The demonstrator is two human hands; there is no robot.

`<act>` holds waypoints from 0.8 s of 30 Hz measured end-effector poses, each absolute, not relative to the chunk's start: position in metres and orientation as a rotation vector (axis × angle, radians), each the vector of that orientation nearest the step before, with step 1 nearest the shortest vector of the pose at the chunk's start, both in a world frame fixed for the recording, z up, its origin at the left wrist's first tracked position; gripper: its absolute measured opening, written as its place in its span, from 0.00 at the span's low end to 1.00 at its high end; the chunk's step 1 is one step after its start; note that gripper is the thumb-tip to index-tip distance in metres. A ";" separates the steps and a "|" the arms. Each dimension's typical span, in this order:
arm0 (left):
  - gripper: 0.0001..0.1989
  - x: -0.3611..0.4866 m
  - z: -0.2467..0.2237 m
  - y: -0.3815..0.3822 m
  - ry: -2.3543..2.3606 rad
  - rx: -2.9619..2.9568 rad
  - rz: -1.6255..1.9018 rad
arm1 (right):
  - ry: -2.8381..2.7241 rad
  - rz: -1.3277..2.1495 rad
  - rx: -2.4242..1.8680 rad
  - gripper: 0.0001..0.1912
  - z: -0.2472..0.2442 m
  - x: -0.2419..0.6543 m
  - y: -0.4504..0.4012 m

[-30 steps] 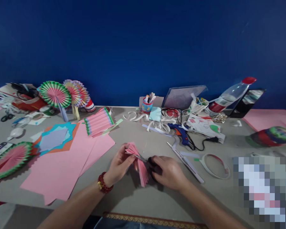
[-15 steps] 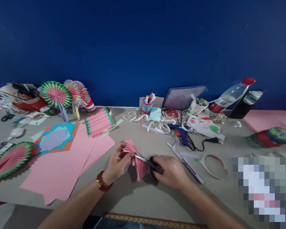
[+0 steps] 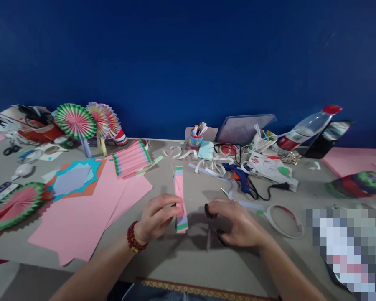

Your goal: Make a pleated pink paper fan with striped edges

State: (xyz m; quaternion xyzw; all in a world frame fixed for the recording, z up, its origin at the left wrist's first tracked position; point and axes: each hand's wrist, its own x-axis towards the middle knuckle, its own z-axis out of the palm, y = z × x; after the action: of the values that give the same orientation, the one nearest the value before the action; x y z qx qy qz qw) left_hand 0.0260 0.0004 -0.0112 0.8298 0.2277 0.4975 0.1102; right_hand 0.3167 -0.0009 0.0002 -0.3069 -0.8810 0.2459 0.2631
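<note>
A narrow folded pink paper strip (image 3: 181,188) with green and lilac bands at its ends stands out in front of me. My left hand (image 3: 163,212) pinches it near the middle between thumb and fingers. To the right, my right hand (image 3: 235,221) has its fingers in the black handles of scissors (image 3: 209,232), whose blades look blurred and point down toward the table. The scissors and the strip are apart. Left of the strip, a pleated pink sheet with green and lilac bands (image 3: 131,159) lies on large pink sheets (image 3: 78,225).
Paper fans (image 3: 76,121) stand at the back left beside a red container (image 3: 40,131). A glue gun (image 3: 240,177), white ribbons (image 3: 217,167), a pen cup (image 3: 196,138) and a tilted bottle (image 3: 305,129) lie beyond my hands. A white ring (image 3: 283,221) is at right.
The pink paper is now a closed strip held upright rather than fanned out. The scissors have moved off it to the right, and their blades have swung downward.
</note>
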 end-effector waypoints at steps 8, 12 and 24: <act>0.13 0.033 -0.012 0.002 0.659 2.497 1.349 | -2.167 0.628 -0.646 0.27 -0.003 0.296 -0.026; 0.14 0.041 -0.010 0.000 0.645 2.459 1.254 | -2.201 0.634 -0.526 0.29 -0.008 0.284 -0.030; 0.14 0.040 -0.019 -0.004 0.685 2.430 1.207 | -2.164 0.592 -0.677 0.30 -0.021 0.290 -0.032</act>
State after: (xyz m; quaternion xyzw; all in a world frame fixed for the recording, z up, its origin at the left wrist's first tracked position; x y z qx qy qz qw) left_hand 0.0399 -0.0043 -0.0193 0.8556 0.2412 0.4248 0.1709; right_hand 0.2901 -0.0318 -0.0211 -0.2661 -0.8509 0.2329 0.3886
